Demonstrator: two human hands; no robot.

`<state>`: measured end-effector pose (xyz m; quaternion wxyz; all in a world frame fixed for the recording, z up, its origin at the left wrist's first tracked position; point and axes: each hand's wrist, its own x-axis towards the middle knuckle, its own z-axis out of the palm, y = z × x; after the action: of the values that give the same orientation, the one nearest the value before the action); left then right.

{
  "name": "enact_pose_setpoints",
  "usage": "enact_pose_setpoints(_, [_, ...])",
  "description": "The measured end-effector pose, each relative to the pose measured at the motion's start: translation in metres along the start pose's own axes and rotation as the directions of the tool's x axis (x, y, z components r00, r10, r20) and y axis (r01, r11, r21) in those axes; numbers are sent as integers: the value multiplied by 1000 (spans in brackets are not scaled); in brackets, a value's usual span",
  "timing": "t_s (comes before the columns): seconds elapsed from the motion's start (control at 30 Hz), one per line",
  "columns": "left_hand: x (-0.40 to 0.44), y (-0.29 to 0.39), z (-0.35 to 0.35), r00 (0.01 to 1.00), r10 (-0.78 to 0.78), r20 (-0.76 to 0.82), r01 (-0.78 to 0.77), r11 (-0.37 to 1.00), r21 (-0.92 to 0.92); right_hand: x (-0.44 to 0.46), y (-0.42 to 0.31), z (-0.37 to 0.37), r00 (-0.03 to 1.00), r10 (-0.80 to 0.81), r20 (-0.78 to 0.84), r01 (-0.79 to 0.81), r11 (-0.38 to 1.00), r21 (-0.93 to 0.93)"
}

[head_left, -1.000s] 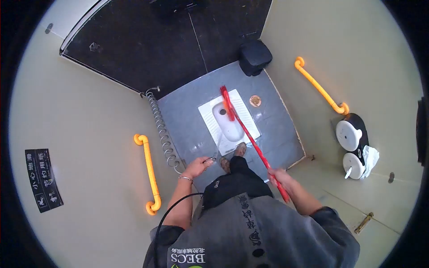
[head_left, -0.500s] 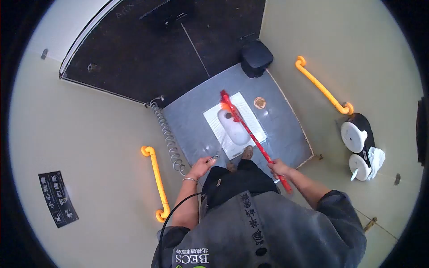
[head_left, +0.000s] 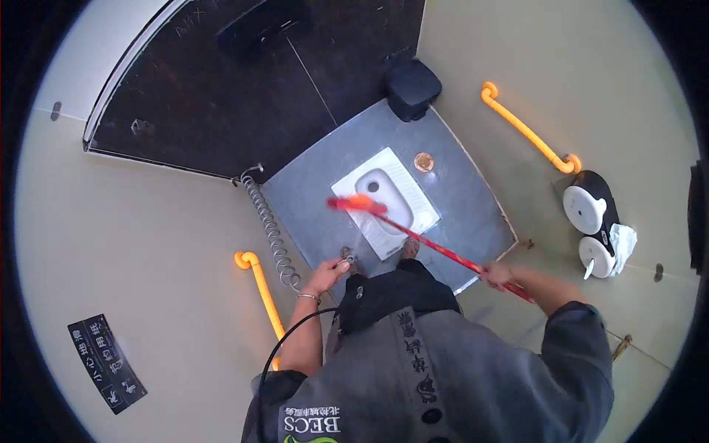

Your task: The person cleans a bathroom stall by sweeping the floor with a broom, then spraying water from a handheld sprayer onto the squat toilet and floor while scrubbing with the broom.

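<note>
brush head (head_left: 358, 204) swung left, toilet drain (head_left: 373, 186) showing

Left of the grip of the left hand (head_left: 326, 275), we read 小心地滑 and 节约用纸 on a black wall sign (head_left: 108, 364); behind it, BECS and 北控城市服务, upside down, on the grey shirt (head_left: 491, 376).

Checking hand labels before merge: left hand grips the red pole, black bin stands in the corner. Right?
Wrong hand: the head view shows the right hand gripping the red pole. The black bin does stand in the corner.
</note>
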<state>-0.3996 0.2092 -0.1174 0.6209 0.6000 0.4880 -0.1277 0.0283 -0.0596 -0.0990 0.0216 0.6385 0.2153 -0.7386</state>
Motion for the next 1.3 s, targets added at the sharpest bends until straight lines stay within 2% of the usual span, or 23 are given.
enact_pose_setpoints(0.03, [1, 1, -3, 1000, 2, 5, -2, 1000, -4, 12, -28, 5, 1000, -12, -5, 12, 997, 76])
enact_pose_setpoints(0.07, [0, 3, -7, 1000, -7, 12, 7, 1000, -18, 17, -50, 13, 1000, -8, -5, 8, 997, 76])
enact_pose_setpoints(0.13, [-5, 0, -18, 999, -27, 19, 27, 999, -22, 29, -82, 36, 993, 122, 12, -117, 921, 370])
enact_pose_setpoints(0.17, [-5, -1, -21, 1000, -2, 14, 3, 999, -32, 20, -72, 46, 992, 126, 16, -122, 913, 388])
enact_pose_setpoints(0.23, [7, 0, -25, 999, 46, 14, -45, 997, -58, -22, -39, 39, 996, 58, -73, -34, 956, 291])
enact_pose_setpoints(0.3, [14, -7, -31, 993, -11, 118, 29, 988, -150, -75, -20, 36, 987, 156, -22, -136, 913, 385])
enact_pose_setpoints(0.37, [21, -4, -30, 985, -4, 174, 33, 986, -162, -116, -7, 44, 967, 253, 20, -231, 848, 477])
enact_pose_setpoints(0.4, [24, -3, -28, 975, -1, 220, 40, 984, -171, -127, -9, 55, 966, 259, 13, -233, 844, 483])
enact_pose_setpoints(0.5, [57, -25, -13, 971, 40, 235, 4, 983, -182, -135, -21, 96, 938, 281, -203, -138, 840, 525])
enact_pose_setpoints(0.53, [61, -29, -10, 969, 39, 243, 6, 983, -184, -131, -27, 110, 936, 288, -202, -143, 837, 529])
enact_pose_setpoints(0.6, [74, -30, -7, 971, 29, 238, 6, 990, -143, -126, -35, 136, 941, 268, -206, -64, 741, 669])
enact_pose_setpoints(0.63, [82, -31, -5, 969, 42, 243, -6, 989, -148, -127, -31, 147, 945, 235, -227, -20, 735, 677])
enact_pose_setpoints(0.73, [99, -39, -5, 969, 42, 242, -16, 994, -108, -152, -36, 176, 901, 276, -335, -9, 783, 622])
enact_pose_setpoints(0.8, [104, -36, -5, 973, 53, 227, -9, 981, -192, -172, -39, 193, 879, 317, -356, -17, 767, 641])
enact_pose_setpoints(0.87, [103, -30, -7, 972, 79, 220, -37, 981, -190, -181, -34, 208, 783, 376, -496, 11, 789, 614])
enact_pose_setpoints(0.9, [100, -25, -12, 975, 94, 201, -56, 981, -188, -178, -30, 211, 779, 375, -503, 16, 789, 614])
enact_pose_setpoints(0.97, [86, -14, -23, 978, 80, 190, -44, 982, -183, -155, -14, 211, 729, 378, -571, 62, 794, 605])
enact_pose_setpoints(1.0, [81, -8, -25, 981, 58, 183, -24, 983, -182, -137, -4, 205, 736, 376, -563, 91, 769, 632])
enact_pose_setpoints(1.1, [71, -8, -31, 978, 107, 182, -71, 979, -191, -60, 27, 163, 702, 368, -609, 133, 773, 621])
enact_pose_setpoints(1.17, [60, -2, -29, 981, 103, 163, -75, 982, -173, -19, 22, 132, 758, 430, -491, 65, 698, 713])
enact_pose_setpoints(1.23, [55, 2, -31, 984, 90, 152, -67, 987, -148, 6, 3, 130, 831, 329, -449, 34, 775, 631])
enact_pose_setpoints(1.3, [53, -2, -23, 983, 131, 125, -92, 956, -279, -13, -15, 142, 848, 317, -425, 49, 751, 658])
